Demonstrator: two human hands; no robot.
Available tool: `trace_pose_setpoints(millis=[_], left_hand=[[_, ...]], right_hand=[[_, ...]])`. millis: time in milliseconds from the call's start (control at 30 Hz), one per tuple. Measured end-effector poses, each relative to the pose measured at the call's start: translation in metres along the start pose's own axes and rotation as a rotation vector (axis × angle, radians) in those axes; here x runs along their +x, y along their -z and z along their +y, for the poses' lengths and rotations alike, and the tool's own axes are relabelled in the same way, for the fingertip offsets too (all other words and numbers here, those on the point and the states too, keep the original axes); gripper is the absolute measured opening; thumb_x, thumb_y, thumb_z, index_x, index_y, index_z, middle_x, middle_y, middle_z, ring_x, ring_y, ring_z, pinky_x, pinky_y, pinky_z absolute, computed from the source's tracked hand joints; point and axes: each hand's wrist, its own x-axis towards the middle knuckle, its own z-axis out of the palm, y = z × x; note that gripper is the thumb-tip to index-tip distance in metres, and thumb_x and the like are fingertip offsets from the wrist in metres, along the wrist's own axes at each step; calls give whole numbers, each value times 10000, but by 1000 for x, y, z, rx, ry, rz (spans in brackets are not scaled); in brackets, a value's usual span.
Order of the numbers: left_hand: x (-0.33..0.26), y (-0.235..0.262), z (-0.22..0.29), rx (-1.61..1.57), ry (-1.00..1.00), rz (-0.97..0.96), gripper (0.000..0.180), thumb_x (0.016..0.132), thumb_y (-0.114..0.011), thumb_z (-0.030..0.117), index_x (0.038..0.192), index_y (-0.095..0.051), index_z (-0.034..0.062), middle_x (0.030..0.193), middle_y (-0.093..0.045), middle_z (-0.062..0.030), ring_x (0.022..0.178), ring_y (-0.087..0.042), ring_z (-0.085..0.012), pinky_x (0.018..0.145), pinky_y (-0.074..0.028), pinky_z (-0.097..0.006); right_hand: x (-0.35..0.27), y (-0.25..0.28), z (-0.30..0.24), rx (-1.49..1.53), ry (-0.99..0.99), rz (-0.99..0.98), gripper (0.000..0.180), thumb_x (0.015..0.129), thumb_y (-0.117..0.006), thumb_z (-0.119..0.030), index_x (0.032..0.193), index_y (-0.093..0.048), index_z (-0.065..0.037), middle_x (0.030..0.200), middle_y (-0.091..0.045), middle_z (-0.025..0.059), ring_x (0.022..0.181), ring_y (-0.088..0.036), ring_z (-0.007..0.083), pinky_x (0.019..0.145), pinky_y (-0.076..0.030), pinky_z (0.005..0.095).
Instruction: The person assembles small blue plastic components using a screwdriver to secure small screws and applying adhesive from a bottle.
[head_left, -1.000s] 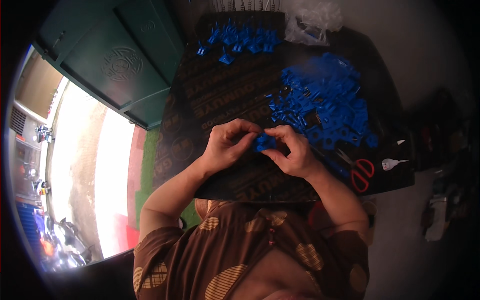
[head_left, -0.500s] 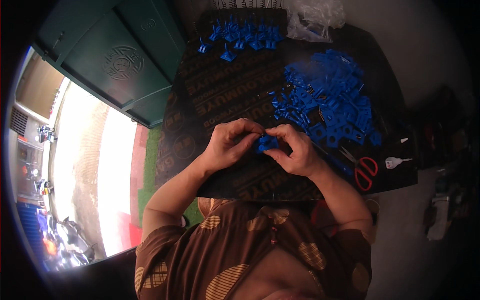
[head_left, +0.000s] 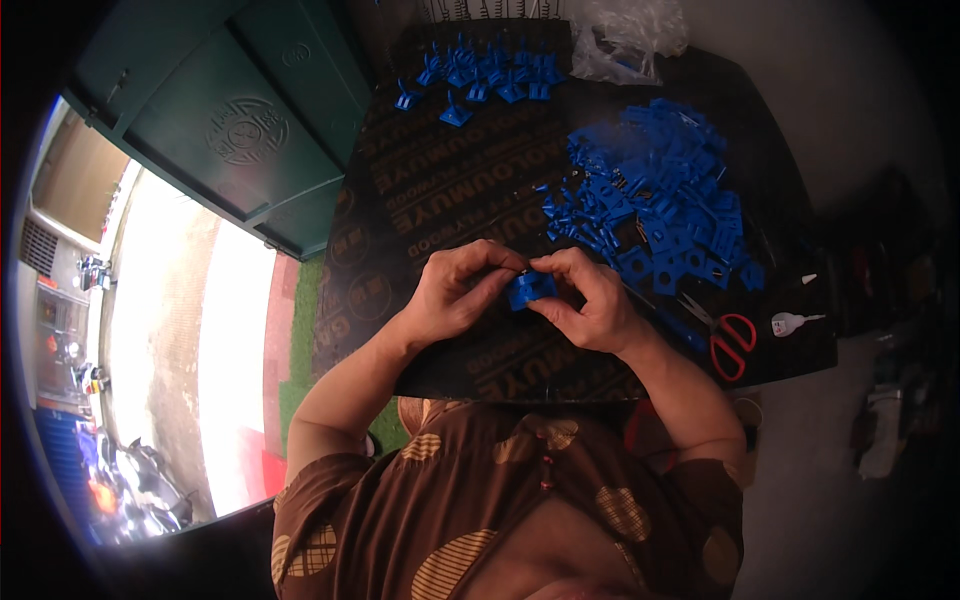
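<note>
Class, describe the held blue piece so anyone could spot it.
Start at the dark table; find the left hand and right hand close together near its front edge. Between them is a small blue piece; unlike those in the blue heap beyond, it is held.

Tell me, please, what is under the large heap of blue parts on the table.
The heap of blue parts lies on the dark tabletop, which shows around its edges. Anything beneath the middle is covered and cannot be seen.

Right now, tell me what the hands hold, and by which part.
A small blue piece: the right hand holds it by its right side. The left hand is at its upper left, but the exact contact there cannot be made out.
</note>
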Motion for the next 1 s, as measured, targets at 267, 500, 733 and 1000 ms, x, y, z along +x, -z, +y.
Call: trace_pose_setpoints(millis=[267,500,733,1000], left_hand=[[-3,1,2,-33,15,-41,220,825,-639,30,1032,-587,-24,947,-648,-106,873,-641,-154,784,-509,-261],[-3,-2,6,-61,0,-64,283,809,-659,13,1073,-564,-24,994,-638,-108,928,-642,-166,831,-511,-278],[-3,-5,6,-104,8,-73,345,790,-678,7,1103,-536,-23,1040,-623,-108,996,-626,-177,877,-502,-304],[-4,-9,1,-176,80,-55,374,796,-679,5,1130,-511,-16,1055,-610,-102,1002,-618,-165,881,-498,-297]], right_hand=[[3,2,-1,29,1,-4,344,763,-712,-22,1073,-564,-6,874,-611,65,663,-579,119,574,-464,239],[4,7,-4,35,-28,-20,328,772,-701,-26,1065,-554,-12,889,-634,89,733,-638,166,615,-505,263],[0,5,4,100,-85,-11,305,786,-687,-51,1059,-553,-16,841,-609,59,667,-586,121,571,-458,234],[-2,7,9,133,-148,-77,320,815,-651,-17,1101,-512,17,913,-608,68,804,-602,92,701,-487,212]])
